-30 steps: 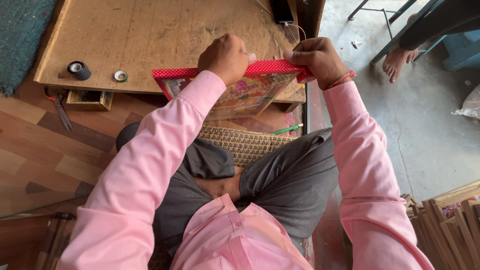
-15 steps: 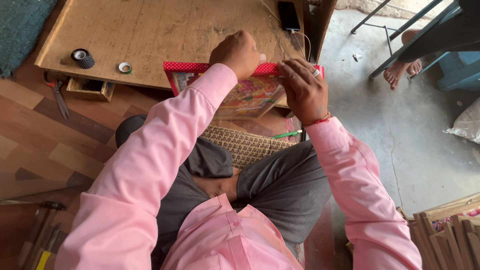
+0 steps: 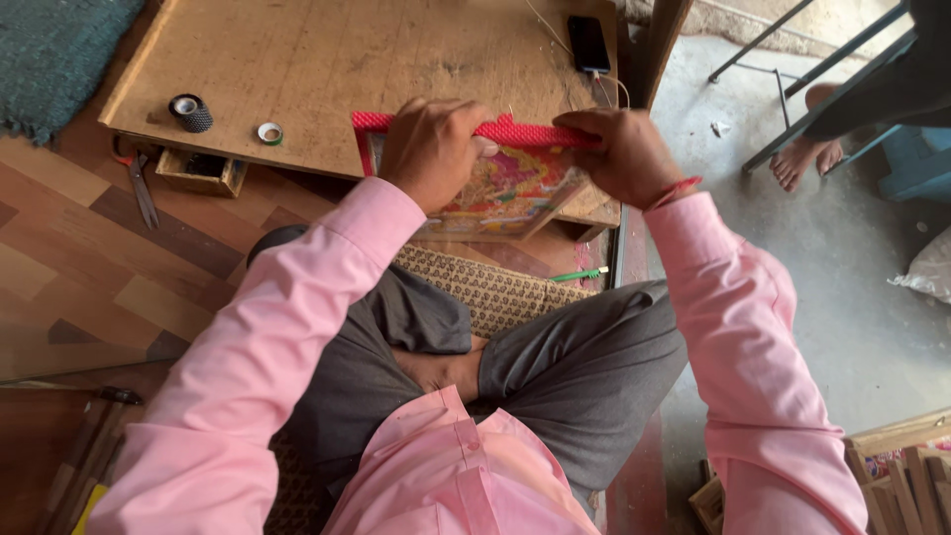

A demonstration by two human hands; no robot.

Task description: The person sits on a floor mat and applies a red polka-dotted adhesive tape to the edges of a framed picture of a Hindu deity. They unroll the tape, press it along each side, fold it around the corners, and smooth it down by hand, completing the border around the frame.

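A framed colourful picture point(image 3: 505, 193) lies at the near edge of a low wooden board point(image 3: 337, 69). A red strip point(image 3: 520, 132) runs along the picture's far edge. My left hand point(image 3: 431, 149) presses on the left part of the strip, fingers curled over it. My right hand point(image 3: 619, 154) grips the strip's right end, a red thread around its wrist. I sit cross-legged in a pink shirt and grey trousers, on a woven mat point(image 3: 495, 292).
On the board lie a black tape roll point(image 3: 190, 111), a small tape ring point(image 3: 269, 132) and a dark phone point(image 3: 588, 44) on a cable. Scissors point(image 3: 139, 188) and a small wooden box point(image 3: 201, 173) lie left. Another person's bare feet point(image 3: 807, 154) are at right.
My right hand has slid left along the red strip, closer to my left hand. The camera view has shifted and the picture sits lower in view.
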